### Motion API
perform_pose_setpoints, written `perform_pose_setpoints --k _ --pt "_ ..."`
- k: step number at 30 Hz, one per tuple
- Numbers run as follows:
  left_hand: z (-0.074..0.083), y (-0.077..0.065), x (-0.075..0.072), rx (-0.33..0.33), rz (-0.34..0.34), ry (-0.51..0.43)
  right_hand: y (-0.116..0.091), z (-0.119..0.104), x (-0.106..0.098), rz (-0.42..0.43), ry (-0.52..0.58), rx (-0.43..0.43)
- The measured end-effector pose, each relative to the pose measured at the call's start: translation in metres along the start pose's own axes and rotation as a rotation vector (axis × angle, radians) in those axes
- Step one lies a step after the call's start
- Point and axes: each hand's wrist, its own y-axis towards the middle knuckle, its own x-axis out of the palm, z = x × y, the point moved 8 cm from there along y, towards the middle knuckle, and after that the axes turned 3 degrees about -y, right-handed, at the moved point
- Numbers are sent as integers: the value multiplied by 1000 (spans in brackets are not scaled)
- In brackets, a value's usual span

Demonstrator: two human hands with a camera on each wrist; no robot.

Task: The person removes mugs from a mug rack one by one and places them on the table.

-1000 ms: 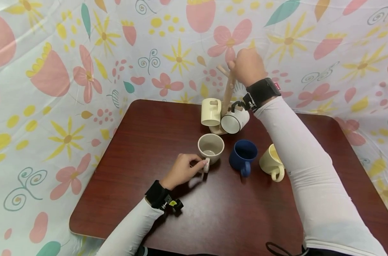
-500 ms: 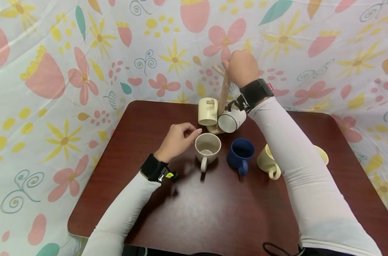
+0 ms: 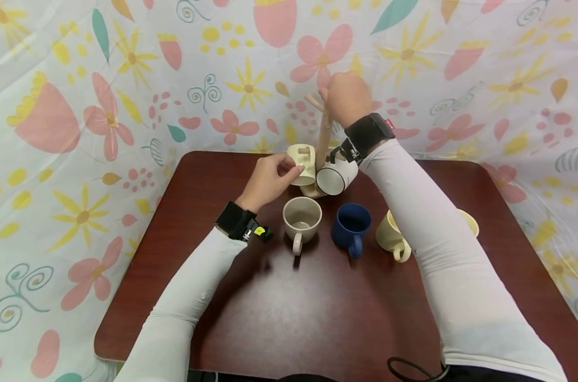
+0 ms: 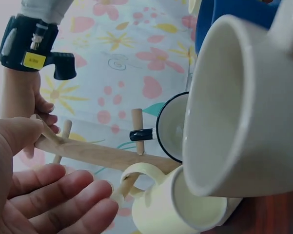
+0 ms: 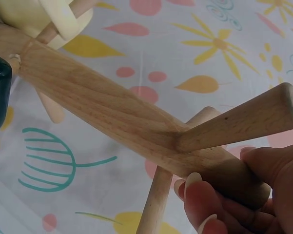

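Observation:
My right hand [image 3: 350,98] grips the top of a wooden mug tree [image 5: 102,97], thumb on one side and fingertips on the other. On the tree's lower pegs hang a cream mug [image 4: 153,209] and a white mug with a black rim [image 3: 343,172]. My left hand [image 3: 272,178] holds nothing; its fingers are loosely bent, close to the cream mug and overlapping it in the head view. A grey-beige mug [image 3: 302,223] stands upright just in front of the tree, its handle toward me.
To the right of the grey-beige mug stand a blue mug [image 3: 351,228] and a pale yellow mug [image 3: 386,239]. Another yellow rim [image 3: 469,222] shows behind the right sleeve. A flowered cloth [image 3: 241,63] hangs behind the dark red table [image 3: 270,318].
My left hand has let go of the grey-beige mug's handle and moved up and away to the hanging cream mug. My right hand keeps its grip on the mug tree.

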Motion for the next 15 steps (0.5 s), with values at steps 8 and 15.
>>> perform_pose_setpoints --k 8,15 --pt "-7 25 10 -22 -20 -10 -1 3 0 27 -10 -6" --pt "-23 43 22 -80 -40 20 -5 3 2 64 -20 25"
